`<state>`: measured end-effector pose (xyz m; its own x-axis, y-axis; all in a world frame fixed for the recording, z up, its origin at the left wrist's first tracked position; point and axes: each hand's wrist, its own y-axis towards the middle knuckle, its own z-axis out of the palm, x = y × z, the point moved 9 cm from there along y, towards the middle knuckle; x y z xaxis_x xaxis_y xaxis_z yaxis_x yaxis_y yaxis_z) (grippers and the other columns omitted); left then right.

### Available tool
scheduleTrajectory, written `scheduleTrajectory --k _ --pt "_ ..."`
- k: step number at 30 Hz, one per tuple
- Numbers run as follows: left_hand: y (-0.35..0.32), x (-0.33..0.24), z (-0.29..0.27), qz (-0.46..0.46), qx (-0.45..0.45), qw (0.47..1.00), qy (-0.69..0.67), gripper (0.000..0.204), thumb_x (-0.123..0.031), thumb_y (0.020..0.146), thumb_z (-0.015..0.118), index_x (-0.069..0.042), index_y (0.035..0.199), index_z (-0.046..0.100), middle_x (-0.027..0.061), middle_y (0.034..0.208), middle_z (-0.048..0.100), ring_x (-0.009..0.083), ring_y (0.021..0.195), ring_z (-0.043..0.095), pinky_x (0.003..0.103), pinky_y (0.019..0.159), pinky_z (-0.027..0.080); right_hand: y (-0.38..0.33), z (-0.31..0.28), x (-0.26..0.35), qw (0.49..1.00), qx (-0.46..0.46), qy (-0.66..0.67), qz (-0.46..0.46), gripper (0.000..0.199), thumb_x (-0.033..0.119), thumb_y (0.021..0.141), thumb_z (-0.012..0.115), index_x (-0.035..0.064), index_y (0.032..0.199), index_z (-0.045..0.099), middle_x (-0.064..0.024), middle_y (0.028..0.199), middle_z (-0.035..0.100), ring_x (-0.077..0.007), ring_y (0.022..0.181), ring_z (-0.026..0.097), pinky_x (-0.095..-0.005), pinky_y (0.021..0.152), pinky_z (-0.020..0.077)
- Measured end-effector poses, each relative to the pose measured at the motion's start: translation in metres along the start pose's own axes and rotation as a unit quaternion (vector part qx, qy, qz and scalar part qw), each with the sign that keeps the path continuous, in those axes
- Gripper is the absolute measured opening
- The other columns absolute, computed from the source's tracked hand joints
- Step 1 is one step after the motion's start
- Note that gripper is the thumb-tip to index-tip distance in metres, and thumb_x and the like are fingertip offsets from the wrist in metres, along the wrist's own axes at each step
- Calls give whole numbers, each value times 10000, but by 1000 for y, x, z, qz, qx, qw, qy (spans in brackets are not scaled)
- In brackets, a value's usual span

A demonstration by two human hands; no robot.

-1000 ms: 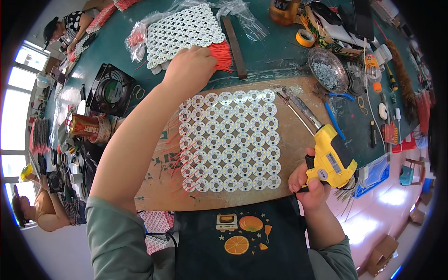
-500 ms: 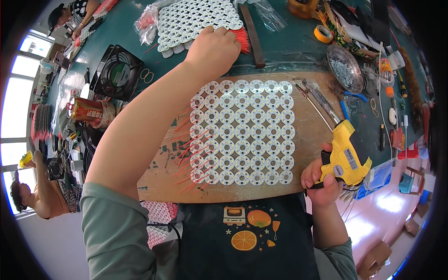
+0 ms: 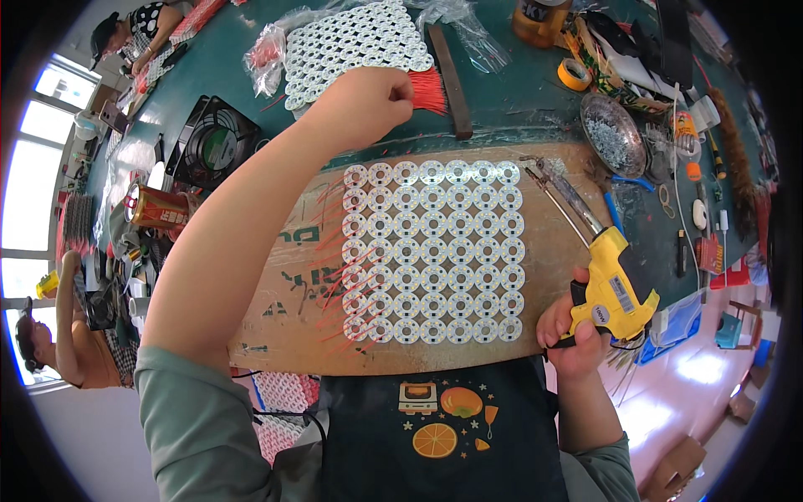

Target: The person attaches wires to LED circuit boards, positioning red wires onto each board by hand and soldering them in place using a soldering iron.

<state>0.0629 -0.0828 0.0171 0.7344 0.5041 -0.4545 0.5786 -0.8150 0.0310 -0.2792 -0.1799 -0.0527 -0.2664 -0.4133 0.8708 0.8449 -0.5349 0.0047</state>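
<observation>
My right hand (image 3: 577,335) is wrapped around the grip of a yellow soldering gun (image 3: 612,289). Its metal tip points up and left, just beside the far right corner of a panel of round white LED boards (image 3: 433,224). The panel lies flat on a brown board (image 3: 276,335), with thin red wires (image 3: 331,251) fanned out along its left columns. My left hand (image 3: 364,105) is closed in a pinch beside a bundle of red wires (image 3: 428,90); whatever its fingers hold is hidden. A stack of similar LED panels (image 3: 355,46) lies just beyond that hand.
A dark bar (image 3: 450,84) lies right of the wire bundle. At right are a metal dish of pale granules (image 3: 615,131) and orange tape (image 3: 574,74). A black fan (image 3: 213,138) and a red-gold can (image 3: 157,207) stand left. Two other people (image 3: 75,351) (image 3: 138,38) work at left.
My left hand has come back toward me and left, off the red wire bundle. My right hand still holds the soldering gun near the panel's corner. The whole view has shifted slightly.
</observation>
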Motion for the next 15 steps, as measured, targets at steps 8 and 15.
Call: scheduleTrajectory --k 8,15 --pt "-22 -2 25 59 104 967 225 190 -126 850 615 -4 955 715 181 990 713 349 956 694 453 822 557 -2 1 -3 1000 -1 -4 15 748 378 888 717 -23 1422 379 -23 687 509 -127 506 490 -290 449 433" --pt "-21 -22 9 87 98 908 398 182 -125 871 637 -32 975 752 144 1036 713 287 1015 705 425 814 583 -3 -3 -2 1000 -10 -4 9 745 368 888 715 -30 1419 376 -28 685 509 -128 502 492 -292 446 432"
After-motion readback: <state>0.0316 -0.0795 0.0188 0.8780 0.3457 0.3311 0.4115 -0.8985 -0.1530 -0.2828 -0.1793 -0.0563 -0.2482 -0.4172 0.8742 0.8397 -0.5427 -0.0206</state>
